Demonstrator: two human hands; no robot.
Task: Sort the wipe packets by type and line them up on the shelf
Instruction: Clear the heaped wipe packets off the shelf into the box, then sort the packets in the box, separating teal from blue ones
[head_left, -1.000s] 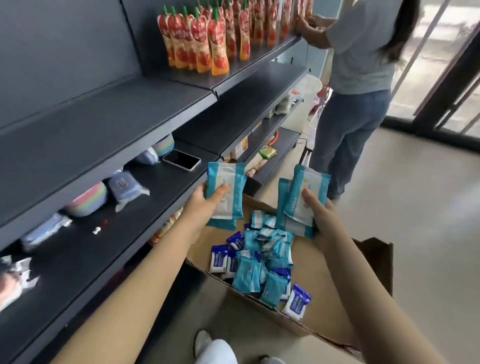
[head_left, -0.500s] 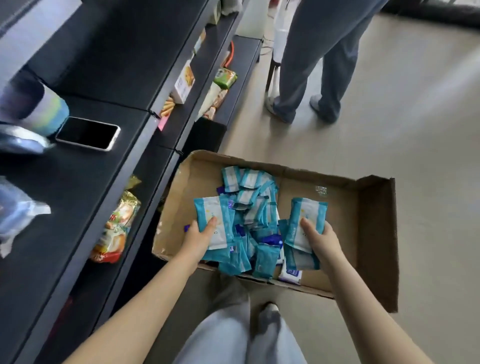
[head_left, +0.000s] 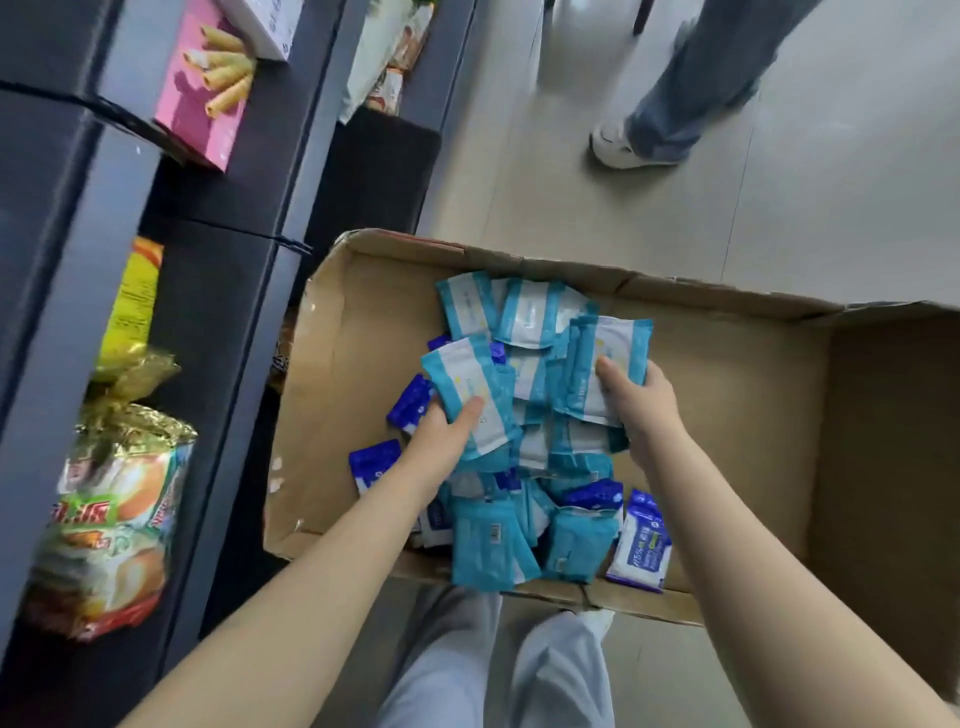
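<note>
A cardboard box on the floor holds a heap of teal wipe packets mixed with smaller dark blue ones. My left hand grips a teal and white packet with the thumb across its face, low over the heap. My right hand grips a small stack of teal packets just above the heap's right side. The dark shelf unit stands directly left of the box.
The lower shelves carry snack bags, a yellow pack and a pink wafer box. Another person's leg and white shoe stand on the pale floor beyond the box. My own legs are below the box's near edge.
My view tipped down from the shelves to the box. Both hands, still holding their teal packets, dropped from shelf height down onto the heap in the box.
</note>
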